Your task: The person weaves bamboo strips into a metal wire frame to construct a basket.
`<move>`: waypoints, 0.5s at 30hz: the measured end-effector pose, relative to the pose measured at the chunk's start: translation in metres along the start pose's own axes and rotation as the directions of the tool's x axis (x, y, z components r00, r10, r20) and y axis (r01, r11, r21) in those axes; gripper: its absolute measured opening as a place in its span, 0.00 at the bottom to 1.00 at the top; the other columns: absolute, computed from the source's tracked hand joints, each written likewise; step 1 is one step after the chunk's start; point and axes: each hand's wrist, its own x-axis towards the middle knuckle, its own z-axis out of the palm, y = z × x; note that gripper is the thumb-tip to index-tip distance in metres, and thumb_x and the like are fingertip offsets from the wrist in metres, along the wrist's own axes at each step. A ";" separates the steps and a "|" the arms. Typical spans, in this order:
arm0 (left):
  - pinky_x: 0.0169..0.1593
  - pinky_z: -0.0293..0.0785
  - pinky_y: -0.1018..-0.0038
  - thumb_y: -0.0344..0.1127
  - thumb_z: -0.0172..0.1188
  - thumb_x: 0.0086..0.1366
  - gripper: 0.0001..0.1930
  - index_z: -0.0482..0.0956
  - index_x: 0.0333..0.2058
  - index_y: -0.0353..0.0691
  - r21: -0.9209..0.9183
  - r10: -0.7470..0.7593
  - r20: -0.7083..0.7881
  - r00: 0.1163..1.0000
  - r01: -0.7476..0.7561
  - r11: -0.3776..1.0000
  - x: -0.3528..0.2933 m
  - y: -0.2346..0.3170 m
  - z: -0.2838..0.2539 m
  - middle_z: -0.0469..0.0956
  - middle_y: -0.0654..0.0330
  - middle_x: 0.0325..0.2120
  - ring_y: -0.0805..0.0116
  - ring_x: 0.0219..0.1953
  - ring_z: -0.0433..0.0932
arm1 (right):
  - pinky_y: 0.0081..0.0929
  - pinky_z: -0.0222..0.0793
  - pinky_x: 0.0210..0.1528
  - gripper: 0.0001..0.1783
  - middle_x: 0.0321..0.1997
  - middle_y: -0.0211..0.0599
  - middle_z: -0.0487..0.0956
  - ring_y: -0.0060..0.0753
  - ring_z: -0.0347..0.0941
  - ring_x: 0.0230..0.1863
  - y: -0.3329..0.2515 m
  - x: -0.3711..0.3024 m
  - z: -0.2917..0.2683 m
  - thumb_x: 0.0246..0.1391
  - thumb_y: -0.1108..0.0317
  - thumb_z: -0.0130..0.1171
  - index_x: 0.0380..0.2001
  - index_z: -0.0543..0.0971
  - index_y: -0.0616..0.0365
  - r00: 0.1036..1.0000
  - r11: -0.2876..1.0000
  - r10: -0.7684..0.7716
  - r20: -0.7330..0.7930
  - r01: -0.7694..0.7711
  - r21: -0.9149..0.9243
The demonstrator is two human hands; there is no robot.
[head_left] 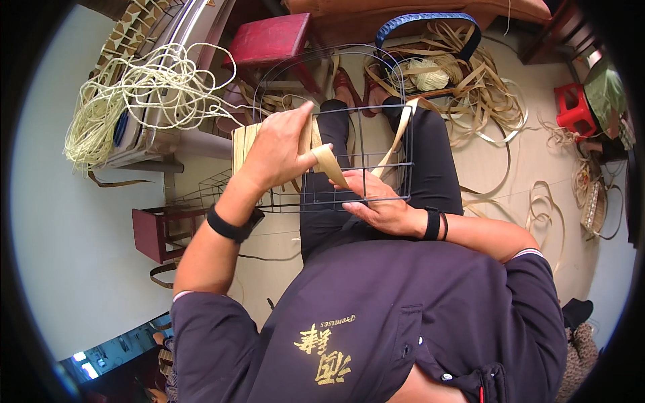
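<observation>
A dark wire basket frame (363,134) with a tall looped handle rests on my lap. Its left end is wrapped in flat tan strips (242,144). My left hand (279,148) grips this wrapped end, its thumb pressed on a loose tan strip (327,163) that bends toward the middle of the frame. Low at the near side, my right hand (383,205) holds the same strip between thumb and fingers, partly behind the wires. More of the pale strip hangs over the frame's far right corner and slants down toward my right hand.
Cream cord (154,101) lies in a tangled heap on a table edge at left. A red stool (272,40) stands ahead. Loose tan strips (484,87) pile on the floor at far right, by a blue-handled basket (430,20). A small dark red stool (161,232) sits at left.
</observation>
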 end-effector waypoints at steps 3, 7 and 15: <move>0.51 0.74 0.58 0.48 0.69 0.57 0.31 0.74 0.54 0.34 0.017 0.044 0.060 0.997 -0.045 0.999 0.008 0.000 0.000 0.78 0.47 0.43 0.46 0.45 0.78 | 0.44 0.48 0.75 0.48 0.71 0.57 0.59 0.58 0.50 0.75 -0.003 -0.010 -0.009 0.56 0.55 0.66 0.71 0.55 0.64 0.993 0.982 -0.062 0.103 0.079 -0.169; 0.45 0.75 0.59 0.43 0.68 0.56 0.25 0.75 0.49 0.37 -0.064 0.030 0.056 0.998 -0.026 0.998 0.004 0.002 0.008 0.76 0.50 0.38 0.48 0.40 0.78 | 0.42 0.41 0.78 0.55 0.77 0.57 0.50 0.57 0.42 0.79 -0.019 -0.027 -0.040 0.52 0.62 0.68 0.74 0.46 0.65 0.975 0.943 -0.062 0.214 0.128 -0.309; 0.40 0.76 0.62 0.42 0.65 0.64 0.17 0.79 0.44 0.35 -0.244 -0.073 0.022 0.997 0.076 0.967 -0.007 0.009 0.007 0.80 0.48 0.34 0.48 0.37 0.81 | 0.38 0.76 0.53 0.20 0.52 0.49 0.82 0.51 0.80 0.51 -0.061 -0.038 -0.120 0.58 0.69 0.63 0.53 0.80 0.65 0.770 0.997 0.071 0.634 -0.064 -0.034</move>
